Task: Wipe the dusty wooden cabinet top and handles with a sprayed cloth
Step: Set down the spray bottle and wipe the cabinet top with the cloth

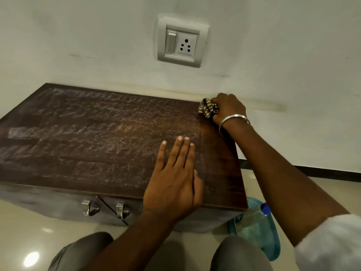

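A low dark wooden cabinet top (101,137) lies before me, coated in pale dust, with a darker cleaner strip along its right side. My right hand (227,107) grips a bunched striped cloth (207,108) at the top's far right corner, against the wall. My left hand (175,177) rests flat on the top near the front right, fingers straight and together. Two metal handles (90,207) (122,211) show on the cabinet front below the edge.
A white wall with a switch-and-socket plate (180,43) rises behind the cabinet. A clear bottle with a blue cap (263,210) stands on a blue-green bag on the tiled floor at the cabinet's right. My knees are at the bottom of view.
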